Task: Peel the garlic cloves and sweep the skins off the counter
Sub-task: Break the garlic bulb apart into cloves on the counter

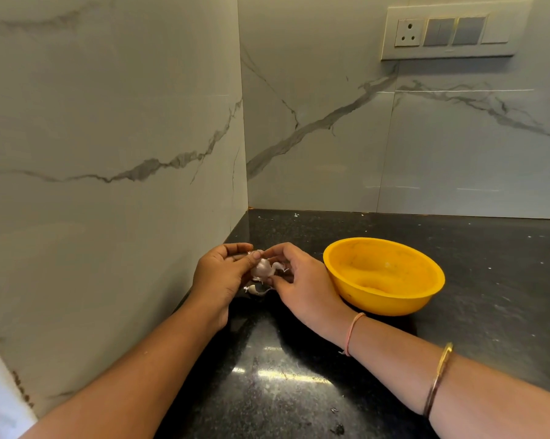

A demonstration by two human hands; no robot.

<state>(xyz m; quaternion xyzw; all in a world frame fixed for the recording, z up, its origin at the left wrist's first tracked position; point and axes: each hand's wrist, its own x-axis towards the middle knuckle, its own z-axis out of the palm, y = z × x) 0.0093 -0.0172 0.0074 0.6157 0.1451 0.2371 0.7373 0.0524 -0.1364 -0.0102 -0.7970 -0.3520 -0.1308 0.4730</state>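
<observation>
A small whitish-purple garlic bulb [262, 268] is held just above the black counter [286, 375], near the wall corner. My left hand [220, 274] grips it from the left, thumb on its top. My right hand [294, 277] pinches it from the right, where a curl of skin [278, 266] sticks out. A loose piece of garlic skin [255, 290] lies on the counter right below both hands.
A yellow plastic bowl [425, 299] stands on the counter just right of my right hand. Marble walls close the corner at left and back. A switch panel [451, 31] is on the back wall. Small white flecks dot the counter.
</observation>
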